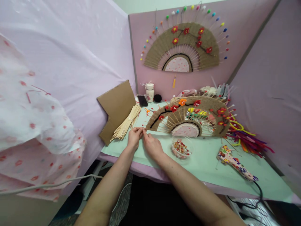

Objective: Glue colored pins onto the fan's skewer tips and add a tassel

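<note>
My left hand and my right hand meet fingertip to fingertip at the lower left corner of a twine-wrapped fan. Both are closed in a pinch around the outer end of the fan's lowest stick; whatever small thing lies between the fingertips is hidden. Red and orange flowers on a dark branch decorate the fan, which has a pale dotted half-circle at its base. Beads tip several of its sticks. Right of my right hand, a clear round bowl holds red, gold and white beads.
A bundle of thin wooden sticks lies left, against brown cardboard. A phone and a white bottle stand behind. At right are a patterned glue gun with a cord and colourful pipe cleaners. Another fan hangs on the back wall.
</note>
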A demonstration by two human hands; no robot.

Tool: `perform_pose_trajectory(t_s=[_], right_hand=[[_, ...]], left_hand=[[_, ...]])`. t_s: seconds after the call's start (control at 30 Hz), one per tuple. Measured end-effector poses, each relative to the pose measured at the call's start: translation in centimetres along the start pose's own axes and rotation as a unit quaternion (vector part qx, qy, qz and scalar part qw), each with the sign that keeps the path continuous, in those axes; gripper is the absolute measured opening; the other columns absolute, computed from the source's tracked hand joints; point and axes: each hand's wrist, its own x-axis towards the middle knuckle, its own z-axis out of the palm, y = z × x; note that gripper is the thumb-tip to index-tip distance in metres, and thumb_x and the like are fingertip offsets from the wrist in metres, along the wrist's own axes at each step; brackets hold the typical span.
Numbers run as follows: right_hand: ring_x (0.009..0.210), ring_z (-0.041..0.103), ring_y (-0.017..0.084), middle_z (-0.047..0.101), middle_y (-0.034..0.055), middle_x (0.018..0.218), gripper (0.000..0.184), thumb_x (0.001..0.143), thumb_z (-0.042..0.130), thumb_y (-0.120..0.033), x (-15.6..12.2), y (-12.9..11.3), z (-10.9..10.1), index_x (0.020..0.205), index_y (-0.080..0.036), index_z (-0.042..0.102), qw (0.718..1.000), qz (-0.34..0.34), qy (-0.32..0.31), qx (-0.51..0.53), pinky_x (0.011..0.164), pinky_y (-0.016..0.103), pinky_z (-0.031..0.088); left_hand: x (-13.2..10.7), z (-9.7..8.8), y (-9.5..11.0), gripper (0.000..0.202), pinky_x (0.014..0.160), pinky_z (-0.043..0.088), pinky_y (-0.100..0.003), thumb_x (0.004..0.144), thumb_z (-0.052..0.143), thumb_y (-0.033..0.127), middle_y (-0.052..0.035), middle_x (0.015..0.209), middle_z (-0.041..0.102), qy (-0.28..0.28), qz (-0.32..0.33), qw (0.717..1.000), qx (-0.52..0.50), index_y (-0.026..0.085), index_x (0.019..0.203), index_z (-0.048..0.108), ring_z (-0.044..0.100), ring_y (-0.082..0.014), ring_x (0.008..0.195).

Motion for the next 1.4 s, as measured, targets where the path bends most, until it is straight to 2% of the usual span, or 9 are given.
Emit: perform_pose_trajectory(t_s=[0.7,0.9,0.97,1.0,1.03,1.1,1.13,1.17,1.4], right_hand=[[0.085,0.069,0.022,0.063,0.0159,0.112,0.052,0.100,0.028,-0.029,0.0,0.1,0.0,0.151,-0.020,0.023,1.000,0.010,0.009,0.019,0.074,0.032,0.053],[0.094,0.067,0.022,0.064,0.0133,0.114,0.041,0.096,0.035,-0.024,-0.5,0.2,0.3,0.136,-0.018,0.045,0.986,-0.002,0.073,0.152,0.083,0.034,0.051],[0.089,0.067,0.019,0.066,0.0102,0.110,0.031,0.092,0.042,-0.022,-0.9,0.0,0.8,0.120,-0.017,0.053,0.942,0.029,0.104,0.318,0.082,0.033,0.052],[0.082,0.067,0.017,0.067,0.0077,0.105,0.024,0.088,0.047,-0.021,-1.1,-0.1,1.1,0.111,-0.018,0.054,0.886,0.067,0.112,0.444,0.078,0.032,0.053],[0.074,0.067,0.015,0.068,0.0051,0.098,0.018,0.085,0.052,-0.021,-1.2,-0.2,1.4,0.103,-0.019,0.054,0.801,0.113,0.112,0.577,0.072,0.030,0.054],[0.065,0.067,0.013,0.068,0.0014,0.085,0.016,0.077,0.062,-0.020,-1.2,-0.2,1.8,0.090,-0.020,0.052,0.602,0.188,0.094,0.770,0.063,0.026,0.055],[0.065,0.068,0.014,0.069,0.0008,0.081,0.018,0.074,0.065,-0.019,-1.1,-0.1,1.8,0.085,-0.020,0.051,0.527,0.207,0.086,0.820,0.062,0.025,0.056],[0.068,0.069,0.014,0.069,0.0010,0.079,0.019,0.071,0.067,-0.017,-0.8,0.1,1.8,0.081,-0.020,0.051,0.481,0.215,0.082,0.846,0.064,0.025,0.056],[0.068,0.070,0.010,0.070,0.0011,0.067,0.016,0.073,0.059,-0.002,2.8,2.1,1.4,0.067,-0.016,0.056,0.384,0.237,0.103,0.886,0.070,0.019,0.057]], left_hand=[[-0.3,0.2,0.3,0.025,0.074,0.054,-0.030,0.073,0.072,0.035,-0.0065,0.069,0.069,0.000,-0.011,1.000,-0.002,0.012,0.072,0.062,0.070,-0.0185,0.074],[-0.4,0.3,0.3,0.023,0.074,0.054,-0.029,0.076,0.071,0.033,-0.0074,0.072,0.070,0.001,-0.012,1.000,-0.012,0.013,0.073,0.062,0.070,-0.0164,0.071],[-0.3,0.3,0.3,0.022,0.075,0.055,-0.028,0.077,0.070,0.032,-0.0073,0.073,0.070,0.001,-0.014,1.000,-0.015,0.012,0.072,0.062,0.070,-0.0152,0.070],[-0.3,0.3,0.3,0.022,0.076,0.055,-0.028,0.078,0.069,0.032,-0.0071,0.073,0.070,0.002,-0.014,1.000,-0.017,0.012,0.072,0.062,0.070,-0.0148,0.071],[-0.3,0.3,0.3,0.022,0.076,0.055,-0.028,0.078,0.069,0.032,-0.0069,0.073,0.070,0.002,-0.015,1.000,-0.019,0.012,0.071,0.061,0.070,-0.0147,0.071],[-0.3,0.3,0.3,0.022,0.077,0.055,-0.028,0.078,0.070,0.031,-0.0067,0.072,0.070,0.002,-0.015,1.000,-0.021,0.012,0.071,0.061,0.070,-0.0147,0.072],[-0.3,0.3,0.3,0.022,0.077,0.055,-0.028,0.078,0.070,0.031,-0.0068,0.072,0.070,0.002,-0.015,1.000,-0.021,0.012,0.072,0.061,0.070,-0.0147,0.072],[-0.4,0.3,0.3,0.022,0.077,0.055,-0.029,0.078,0.070,0.031,-0.0071,0.072,0.070,0.001,-0.015,1.000,-0.020,0.012,0.072,0.062,0.070,-0.0148,0.071],[-0.2,0.2,0.1,0.022,0.079,0.055,-0.030,0.078,0.071,0.032,-0.0076,0.075,0.071,-0.003,-0.013,1.000,-0.016,0.012,0.072,0.062,0.069,-0.0140,0.069]])
